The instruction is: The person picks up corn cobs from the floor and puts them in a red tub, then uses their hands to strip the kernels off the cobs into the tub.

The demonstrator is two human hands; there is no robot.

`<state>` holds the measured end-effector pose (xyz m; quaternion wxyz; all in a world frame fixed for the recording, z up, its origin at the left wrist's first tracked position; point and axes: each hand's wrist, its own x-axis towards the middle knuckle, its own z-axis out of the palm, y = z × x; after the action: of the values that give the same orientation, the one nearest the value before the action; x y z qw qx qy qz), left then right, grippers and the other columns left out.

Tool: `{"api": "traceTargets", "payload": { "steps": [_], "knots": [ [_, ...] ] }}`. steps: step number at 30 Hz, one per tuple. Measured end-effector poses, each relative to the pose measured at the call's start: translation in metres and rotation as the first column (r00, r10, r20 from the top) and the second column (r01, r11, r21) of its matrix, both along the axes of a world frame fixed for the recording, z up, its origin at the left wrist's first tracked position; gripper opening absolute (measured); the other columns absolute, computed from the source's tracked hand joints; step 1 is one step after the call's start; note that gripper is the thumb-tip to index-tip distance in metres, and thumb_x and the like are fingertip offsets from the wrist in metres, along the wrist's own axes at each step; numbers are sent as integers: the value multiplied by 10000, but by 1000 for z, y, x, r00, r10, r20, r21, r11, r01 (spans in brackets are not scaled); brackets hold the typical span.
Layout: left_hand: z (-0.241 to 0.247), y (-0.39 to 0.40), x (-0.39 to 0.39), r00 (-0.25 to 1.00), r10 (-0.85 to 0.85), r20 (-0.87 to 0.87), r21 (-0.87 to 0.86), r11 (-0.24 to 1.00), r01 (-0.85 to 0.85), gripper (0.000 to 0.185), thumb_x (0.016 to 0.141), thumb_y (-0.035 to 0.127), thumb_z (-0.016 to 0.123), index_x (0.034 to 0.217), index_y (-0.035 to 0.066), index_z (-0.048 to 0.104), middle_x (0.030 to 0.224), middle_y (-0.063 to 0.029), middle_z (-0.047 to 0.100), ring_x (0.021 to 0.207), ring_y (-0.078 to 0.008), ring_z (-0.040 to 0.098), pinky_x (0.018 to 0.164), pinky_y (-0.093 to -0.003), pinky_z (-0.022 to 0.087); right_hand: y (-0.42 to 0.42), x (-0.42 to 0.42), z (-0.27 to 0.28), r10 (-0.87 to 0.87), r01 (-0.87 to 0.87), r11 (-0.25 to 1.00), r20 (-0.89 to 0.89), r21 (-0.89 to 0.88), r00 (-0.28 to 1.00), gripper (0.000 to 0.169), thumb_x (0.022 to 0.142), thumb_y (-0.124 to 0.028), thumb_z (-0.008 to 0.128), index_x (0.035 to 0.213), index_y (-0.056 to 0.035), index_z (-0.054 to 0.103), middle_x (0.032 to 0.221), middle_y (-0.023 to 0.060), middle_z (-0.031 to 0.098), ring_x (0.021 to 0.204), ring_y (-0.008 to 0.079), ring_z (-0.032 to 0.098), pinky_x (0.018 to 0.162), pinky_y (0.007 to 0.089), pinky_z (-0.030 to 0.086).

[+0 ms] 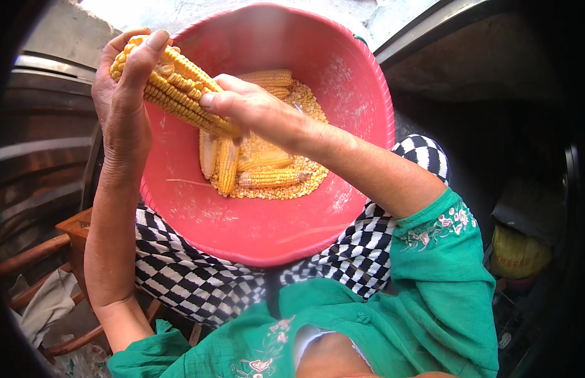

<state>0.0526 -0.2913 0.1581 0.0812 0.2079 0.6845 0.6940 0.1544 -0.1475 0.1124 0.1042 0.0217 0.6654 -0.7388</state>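
Observation:
Above the left side of a red plastic tub [273, 231], I hold a yellow ear of corn [176, 90] slantwise between both hands. My left hand [124, 90] wraps its upper left end, thumb on top. Lower down, my right hand [259, 111] grips the other end, its thumb lying along the rows. Gaps run between some kernel rows, and a second ear pressed against it cannot be ruled out. Inside the tub, loose kernels [316, 177] cover the bottom. Several ears [273, 177] lie on them, including a paler one [207, 153] at the left; my right forearm hides some of the heap.
The tub rests against my legs in checked trousers [193, 269]. At the left are a wooden chair [75, 231] and a grey cloth [51, 302]. A yellow plastic bag [519, 255] sits in shadow at the right. Thin straw [188, 181] lies in the tub.

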Motion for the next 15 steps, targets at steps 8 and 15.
{"api": "traceTargets", "payload": {
  "steps": [8,15],
  "knots": [
    [-10,-2,-16,980,-27,196,121,993,3,431,812,311,669,1100,8,563,998,-108,615,938,-163,590,883,-284,443,4,1,2,46,-11,949,106,-314,993,520,865,-445,554,1142,-5,531,998,84,572,876,144,553,701,285,475],
    [-13,-8,-24,960,-32,279,170,985,-17,430,817,323,663,1103,9,593,1008,-125,629,942,-174,595,887,-306,452,-1,-2,-7,81,-61,907,30,-417,996,442,895,-322,599,1207,-24,501,1083,50,571,1000,129,560,919,289,441]
  ]
}}
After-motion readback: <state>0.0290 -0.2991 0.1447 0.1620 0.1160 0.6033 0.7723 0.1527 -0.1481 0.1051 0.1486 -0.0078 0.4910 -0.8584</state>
